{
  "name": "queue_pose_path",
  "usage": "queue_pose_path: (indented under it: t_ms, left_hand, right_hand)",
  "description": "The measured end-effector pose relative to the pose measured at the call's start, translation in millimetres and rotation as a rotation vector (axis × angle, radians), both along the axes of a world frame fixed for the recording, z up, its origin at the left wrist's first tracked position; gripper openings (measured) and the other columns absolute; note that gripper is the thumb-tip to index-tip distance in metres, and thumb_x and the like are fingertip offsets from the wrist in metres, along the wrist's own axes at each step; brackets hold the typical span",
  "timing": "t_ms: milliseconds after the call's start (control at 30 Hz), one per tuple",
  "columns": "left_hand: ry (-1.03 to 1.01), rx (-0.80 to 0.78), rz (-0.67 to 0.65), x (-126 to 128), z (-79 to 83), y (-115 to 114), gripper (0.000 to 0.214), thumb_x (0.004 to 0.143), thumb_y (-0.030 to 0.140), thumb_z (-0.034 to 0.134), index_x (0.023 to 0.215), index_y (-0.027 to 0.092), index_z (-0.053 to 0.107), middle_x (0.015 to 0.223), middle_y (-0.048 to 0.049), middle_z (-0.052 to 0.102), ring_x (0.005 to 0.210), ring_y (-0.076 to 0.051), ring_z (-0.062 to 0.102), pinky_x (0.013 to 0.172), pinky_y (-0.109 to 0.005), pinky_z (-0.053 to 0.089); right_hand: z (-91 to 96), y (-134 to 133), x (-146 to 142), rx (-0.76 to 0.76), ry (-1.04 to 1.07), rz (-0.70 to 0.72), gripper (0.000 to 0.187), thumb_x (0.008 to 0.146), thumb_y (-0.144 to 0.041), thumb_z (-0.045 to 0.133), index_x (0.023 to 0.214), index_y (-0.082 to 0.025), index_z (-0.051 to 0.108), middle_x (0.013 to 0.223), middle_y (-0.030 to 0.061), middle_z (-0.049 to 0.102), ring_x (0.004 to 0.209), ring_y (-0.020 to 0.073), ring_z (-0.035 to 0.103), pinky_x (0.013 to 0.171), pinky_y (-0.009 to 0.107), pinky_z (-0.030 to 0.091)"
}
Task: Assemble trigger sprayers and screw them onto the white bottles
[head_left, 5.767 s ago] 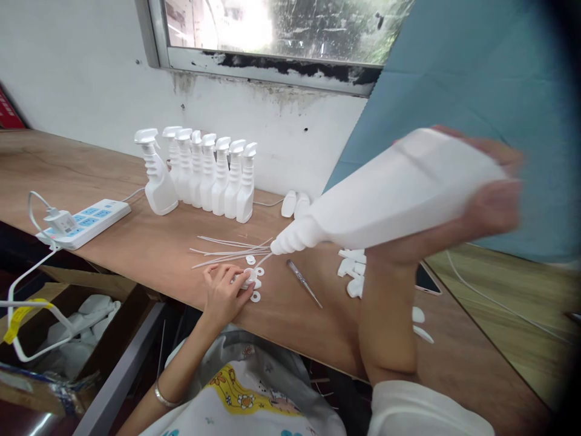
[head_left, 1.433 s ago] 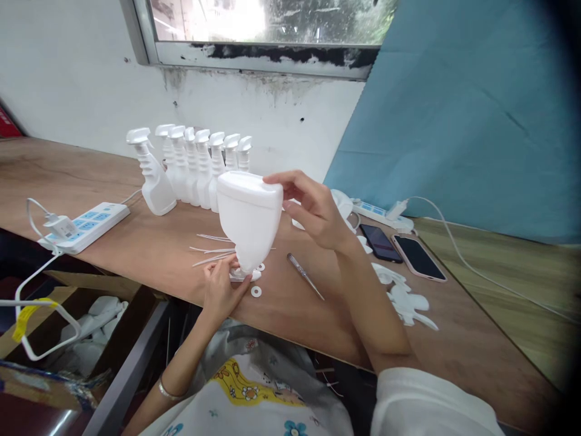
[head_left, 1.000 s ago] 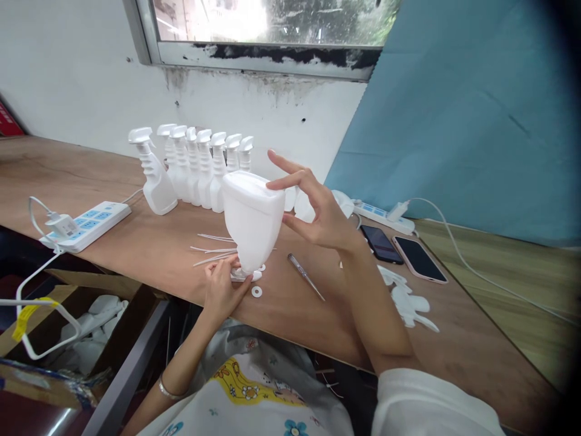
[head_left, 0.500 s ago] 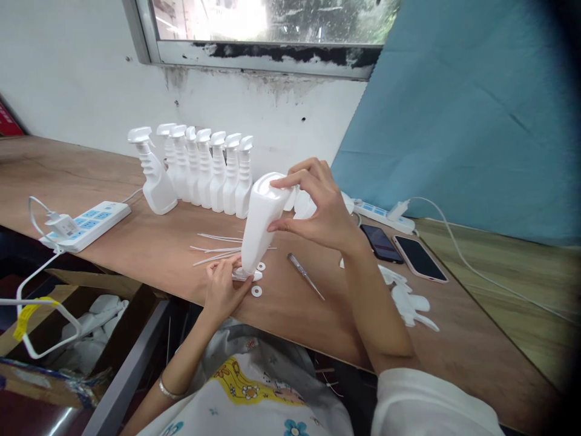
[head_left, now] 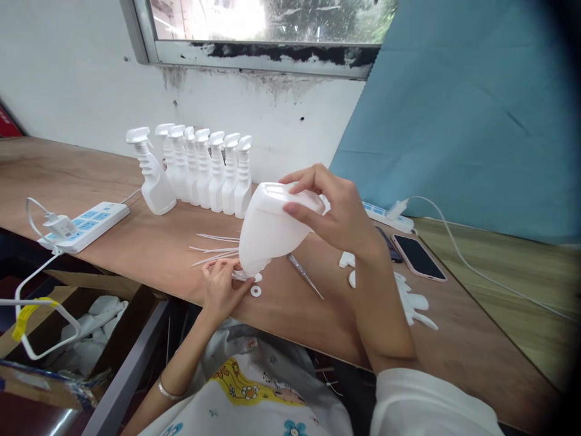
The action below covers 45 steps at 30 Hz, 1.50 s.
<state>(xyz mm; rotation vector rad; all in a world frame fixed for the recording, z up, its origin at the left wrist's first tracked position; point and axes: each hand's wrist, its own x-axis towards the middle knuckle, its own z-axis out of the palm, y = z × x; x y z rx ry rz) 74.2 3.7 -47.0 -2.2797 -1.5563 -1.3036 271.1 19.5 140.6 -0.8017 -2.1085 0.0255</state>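
My right hand [head_left: 333,209] grips the base end of a white plastic spray bottle [head_left: 275,227], which it holds tilted with its neck down. Low at the table, my left hand [head_left: 220,287] has its fingers closed around a white spray head [head_left: 239,275] at the bottle's neck. Most of that head is hidden by the fingers and the bottle, so I cannot tell how the two are joined. A white washer [head_left: 256,291] lies by my left fingertips, with a second one partly covered just beyond. Several thin white tubes [head_left: 215,249] lie behind my left hand.
Assembled spray bottles [head_left: 216,172] stand in a row near the wall. A screwdriver [head_left: 305,277] lies mid-table. To the right are white plastic parts [head_left: 415,303], a pink-edged phone [head_left: 418,257] and a dark one. A power strip [head_left: 88,227] and a box of white parts [head_left: 97,324] are left.
My right hand has turned the bottle about its length, so its broad side now faces me, and moved slightly right. My left hand stays in about the same place.
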Motion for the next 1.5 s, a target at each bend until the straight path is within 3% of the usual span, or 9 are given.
queue_pose_path:
  t_ms: [167,300,533,633,733,933,1067,1267,1500]
  left_hand:
    - [0.019,-0.001,-0.015,-0.8,-1.7,2.1,0.027,0.072,0.039,0.063,0.086,0.019,0.051,0.080,-0.0033,0.059,0.083,-0.022,0.055,0.079,-0.037,0.031]
    - [0.046,-0.043,0.005,-1.0,-2.4,2.3,0.025,0.074,0.041,0.060,0.081,0.019,0.049,0.079,-0.0038,0.058,0.081,-0.022,0.054,0.072,-0.034,0.034]
    - [-0.084,-0.172,0.055,0.7,2.3,1.8,0.051,0.066,0.042,0.067,0.107,0.021,0.046,0.102,-0.0069,0.058,0.098,-0.026,0.053,0.081,-0.039,0.039]
    - [-0.253,-0.378,0.070,-2.3,4.1,3.1,0.065,0.060,0.046,0.071,0.113,0.023,0.042,0.096,-0.0052,0.061,0.092,-0.027,0.057,0.080,-0.042,0.041]
    - [-0.523,-0.505,-0.094,-5.3,2.6,4.8,0.069,0.057,0.041,0.074,0.114,0.023,0.040,0.084,-0.0020,0.062,0.080,-0.022,0.061,0.073,-0.035,0.046]
    - [-1.063,-0.198,-0.221,-3.7,-0.7,8.9,0.080,0.053,0.035,0.078,0.119,0.024,0.034,0.111,-0.0086,0.054,0.096,-0.019,0.058,0.083,-0.032,0.048]
    - [-1.316,-0.271,-0.321,-9.5,4.1,9.6,0.065,0.055,0.053,0.072,0.107,0.024,0.046,0.099,-0.0062,0.061,0.087,-0.019,0.061,0.075,-0.032,0.052]
    - [-1.380,-0.274,-0.372,-24.6,20.8,-0.6,0.058,0.049,0.056,0.073,0.089,0.018,0.058,0.066,-0.0005,0.061,0.058,-0.015,0.059,0.056,-0.027,0.052]
    - [-1.045,-0.129,-0.177,-32.8,26.9,-11.4,0.038,0.058,0.033,0.075,0.088,0.015,0.061,0.085,-0.0042,0.064,0.078,-0.017,0.060,0.072,-0.029,0.051]
  right_hand:
    - [13.6,-14.7,10.2,-0.079,-0.065,0.151,0.031,0.090,-0.037,0.031,0.096,-0.023,0.058,0.121,0.0039,0.052,0.110,0.0206,0.049,0.084,0.038,0.044]
    - [15.6,-17.4,11.0,-0.153,-0.211,0.215,0.034,0.086,-0.044,0.041,0.112,-0.025,0.051,0.126,0.0043,0.048,0.111,0.0224,0.048,0.087,0.039,0.042]
    - [4.1,-10.9,-0.3,-0.119,-0.113,-0.025,0.048,0.069,-0.051,0.063,0.104,-0.022,0.047,0.093,0.0021,0.057,0.077,0.0170,0.055,0.066,0.030,0.044]
    - [3.0,-8.7,-1.1,-0.112,-0.088,-0.030,0.041,0.071,-0.048,0.062,0.098,-0.022,0.047,0.090,0.0008,0.056,0.072,0.0150,0.053,0.066,0.030,0.044]
    - [3.9,-8.2,0.6,-0.104,-0.029,-0.001,0.038,0.071,-0.048,0.061,0.097,-0.023,0.046,0.093,0.0019,0.054,0.074,0.0160,0.053,0.066,0.032,0.045]
    - [3.2,-7.9,10.9,-0.082,0.108,-0.014,0.052,0.074,-0.051,0.056,0.114,-0.028,0.034,0.101,0.0033,0.052,0.083,0.0194,0.055,0.063,0.035,0.049]
    - [2.4,-6.8,15.0,-0.097,0.140,-0.008,0.059,0.076,-0.054,0.052,0.123,-0.032,0.024,0.103,0.0034,0.053,0.084,0.0194,0.057,0.061,0.033,0.050]
    - [9.2,-7.6,14.4,-0.221,0.092,0.083,0.064,0.077,-0.053,0.051,0.129,-0.033,0.021,0.098,0.0022,0.055,0.079,0.0178,0.058,0.060,0.030,0.050]
    - [13.2,-2.8,24.6,-0.291,0.086,0.010,0.051,0.080,-0.046,0.051,0.125,-0.028,0.035,0.089,0.0035,0.056,0.072,0.0167,0.056,0.056,0.028,0.050]
